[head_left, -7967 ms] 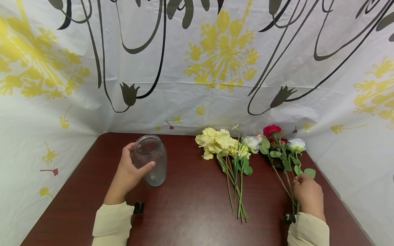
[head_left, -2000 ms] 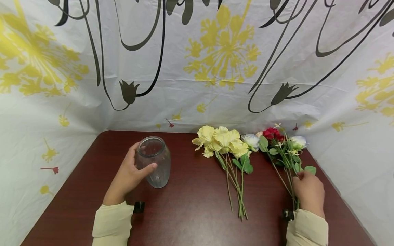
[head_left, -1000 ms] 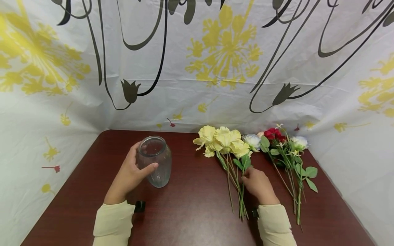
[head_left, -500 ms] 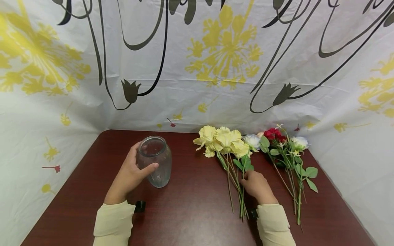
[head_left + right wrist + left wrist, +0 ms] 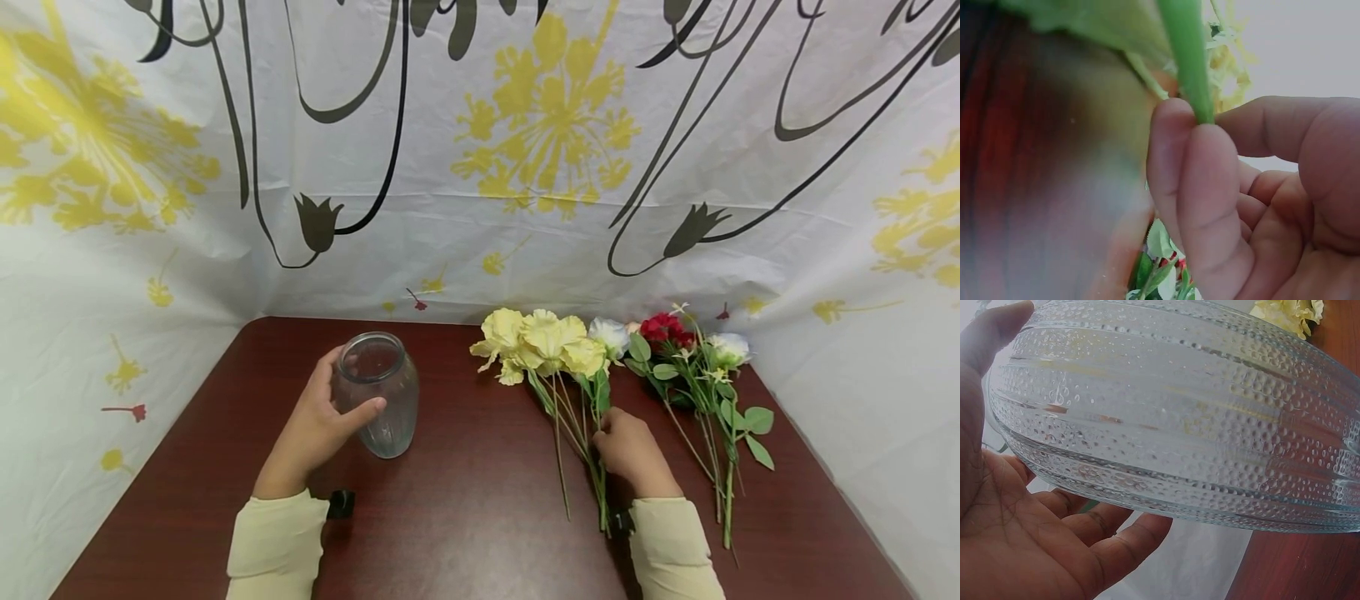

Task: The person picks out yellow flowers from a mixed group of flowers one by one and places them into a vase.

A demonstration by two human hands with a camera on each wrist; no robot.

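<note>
On the left of the table, my left hand [image 5: 315, 429] holds a clear glass vase [image 5: 390, 417], thumb across its front and fingers round its far side. The left wrist view shows the vase's dimpled, ribbed wall [image 5: 1166, 425] close up. My right hand [image 5: 636, 454] pinches a green flower stem [image 5: 1188, 56] between thumb and fingers. That stem is among those of the bunch with yellow flowers [image 5: 551, 337] and a pale white-blue flower [image 5: 609, 335]; which bloom it carries is hard to tell. The stem ends lie near the right wrist.
Right of my right hand lies a second group: red flowers [image 5: 666, 330], a white flower [image 5: 727, 350] and leafy stems [image 5: 729, 475]. The dark red-brown table [image 5: 457, 517] ends at the back against a patterned white sheet [image 5: 450, 233].
My right hand has left the right-hand group and gone left to the yellow bunch, where it now pinches a stem. That stem and the white-blue flower have shifted slightly. The left hand keeps the vase.
</note>
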